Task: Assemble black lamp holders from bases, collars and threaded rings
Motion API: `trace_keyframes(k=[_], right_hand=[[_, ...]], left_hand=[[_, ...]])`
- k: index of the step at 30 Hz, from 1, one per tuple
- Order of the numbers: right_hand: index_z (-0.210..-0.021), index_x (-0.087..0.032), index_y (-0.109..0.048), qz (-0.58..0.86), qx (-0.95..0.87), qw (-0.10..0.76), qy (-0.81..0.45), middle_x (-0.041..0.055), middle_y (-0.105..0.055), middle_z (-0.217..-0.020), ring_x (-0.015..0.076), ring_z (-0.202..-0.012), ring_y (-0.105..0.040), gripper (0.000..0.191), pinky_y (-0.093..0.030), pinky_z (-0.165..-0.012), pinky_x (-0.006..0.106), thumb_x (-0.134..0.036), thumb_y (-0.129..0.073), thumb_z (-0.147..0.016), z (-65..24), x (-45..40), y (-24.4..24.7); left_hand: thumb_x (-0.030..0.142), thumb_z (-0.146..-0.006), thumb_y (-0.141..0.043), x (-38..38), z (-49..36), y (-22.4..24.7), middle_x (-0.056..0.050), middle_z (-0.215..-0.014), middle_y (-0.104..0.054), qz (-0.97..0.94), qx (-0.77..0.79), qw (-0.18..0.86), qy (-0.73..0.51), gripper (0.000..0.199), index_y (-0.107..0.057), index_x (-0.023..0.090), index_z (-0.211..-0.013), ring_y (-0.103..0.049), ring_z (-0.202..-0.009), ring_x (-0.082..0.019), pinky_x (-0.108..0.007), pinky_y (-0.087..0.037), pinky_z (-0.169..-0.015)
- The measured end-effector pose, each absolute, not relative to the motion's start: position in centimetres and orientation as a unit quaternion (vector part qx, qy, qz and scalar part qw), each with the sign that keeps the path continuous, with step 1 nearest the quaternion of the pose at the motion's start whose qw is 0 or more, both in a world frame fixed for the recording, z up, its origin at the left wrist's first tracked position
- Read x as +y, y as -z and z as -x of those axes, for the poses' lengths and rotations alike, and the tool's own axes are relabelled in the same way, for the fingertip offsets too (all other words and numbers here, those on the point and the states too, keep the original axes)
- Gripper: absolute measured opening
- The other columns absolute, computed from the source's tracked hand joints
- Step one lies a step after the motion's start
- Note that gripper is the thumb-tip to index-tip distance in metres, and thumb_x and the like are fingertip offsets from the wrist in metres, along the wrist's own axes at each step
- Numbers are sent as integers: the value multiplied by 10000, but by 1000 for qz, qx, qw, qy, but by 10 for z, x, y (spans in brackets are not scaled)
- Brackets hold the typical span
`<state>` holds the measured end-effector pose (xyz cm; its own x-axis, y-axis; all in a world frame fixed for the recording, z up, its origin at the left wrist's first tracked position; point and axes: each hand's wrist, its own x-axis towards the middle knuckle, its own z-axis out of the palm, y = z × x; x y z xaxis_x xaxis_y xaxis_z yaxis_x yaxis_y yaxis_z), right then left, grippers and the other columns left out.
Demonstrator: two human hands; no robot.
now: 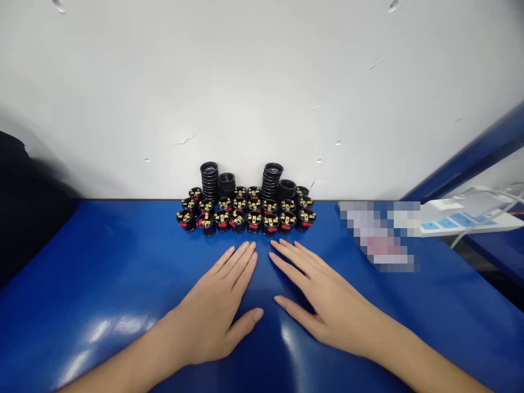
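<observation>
Ten fingers (245, 274), twenty cylinders (254, 220), four stacks (209, 184)

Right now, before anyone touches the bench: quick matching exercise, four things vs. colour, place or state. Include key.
1. Right hand
2. Power strip
3. Black-and-gold round parts
4. Tabletop

A. Glossy blue
B. Grouped in rows near the wall
C. Palm down, fingers extended
D. White, at the picture's right

Pairs: 1-C, 2-D, 3-B, 4-A
</observation>
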<state>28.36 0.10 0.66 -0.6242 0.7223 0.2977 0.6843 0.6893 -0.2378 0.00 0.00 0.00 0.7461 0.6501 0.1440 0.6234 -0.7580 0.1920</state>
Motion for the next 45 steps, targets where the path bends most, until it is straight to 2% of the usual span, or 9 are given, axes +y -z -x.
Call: trace_keyframes(k=[4, 15, 19, 22, 24, 32, 36, 41, 45], right_hand=[[-1459, -168, -681, 412, -858, 303, -51, 202, -705, -1488, 316, -1341, -738, 368, -648, -1126, 505, -233, -604, -1106, -290, 10, -13], [-1389, -217, -669, 415, -815, 404, -20, 159, -703, -1328, 298, -1246, -721, 341, -619, -1098, 496, -121, -649, -1062, -300, 18, -15], [-1383, -227, -661, 390, -830, 392, -72, 135, -733, -1266, 267, -1173, -756, 344, -654, -1031, 426, -106, -627, -1063, -299, 14, -16], [-1388, -223, -670, 372, -842, 377, -99, 128, -747, -1253, 252, -1151, -769, 346, -667, -1012, 394, -109, -624, -1065, -297, 11, -17], [-1374, -222, -684, 363, -847, 370, -116, 119, -755, -1232, 239, -1134, -772, 331, -671, -995, 371, -113, -622, -1068, -296, 9, -18], [-1320, -234, -730, 366, -846, 353, -162, 111, -785, -1205, 235, -1120, -790, 289, -688, -969, 352, -137, -609, -1076, -296, 4, -20], [-1312, -242, -741, 370, -844, 351, -169, 109, -798, -1198, 238, -1099, -805, 287, -698, -951, 349, -144, -617, -1071, -295, 5, -19], [-1314, -239, -736, 368, -846, 340, -180, 112, -790, -1200, 232, -1104, -800, 290, -692, -966, 346, -136, -610, -1074, -296, 5, -18], [-1319, -236, -732, 368, -849, 326, -193, 111, -783, -1216, 221, -1124, -793, 293, -680, -997, 342, -130, -608, -1076, -296, 4, -18]], left_hand=[[505, -1140, -513, 0, 1, 0, -168, -1864, -175, -932, 342, 72, -98, 880, -39, 179, -1806, -196, -1739, -336, -549, -309, -1419], [505, -1126, -544, -2, 1, -3, -185, -1840, -259, -932, 339, 64, -107, 845, -160, 143, -1787, -268, -1720, -349, -577, -407, -1376], [416, -1121, -571, 1, 2, -8, -188, -1729, -507, -930, 337, 21, -149, 635, -431, 117, -1664, -501, -1617, -343, -532, -542, -1284], [278, -1113, -558, 11, 11, -20, -118, -1471, -754, -905, 361, -6, -225, 356, -637, 194, -1450, -747, -1336, -276, -470, -636, -1153], [240, -1095, -576, 21, 22, -30, -92, -1355, -792, -876, 401, -36, -265, 251, -699, 225, -1313, -776, -1221, -261, -467, -643, -1099], [346, -1105, -514, 56, 62, -35, -181, -1501, -673, -769, 579, -128, -238, 385, -627, 167, -1427, -648, -1409, -397, -597, -559, -1192], [342, -1112, -480, 55, 63, -29, -161, -1461, -676, -767, 595, -120, -208, 371, -610, 193, -1426, -681, -1346, -382, -553, -604, -1119], [355, -1101, -497, 46, 60, -30, -226, -1430, -559, -777, 585, -133, -190, 396, -609, 128, -1406, -749, -1069, -325, -501, -668, -944], [322, -1104, -492, 43, 55, -31, -205, -1401, -529, -786, 570, -132, -202, 331, -628, 145, -1348, -741, -1045, -294, -469, -669, -925]])
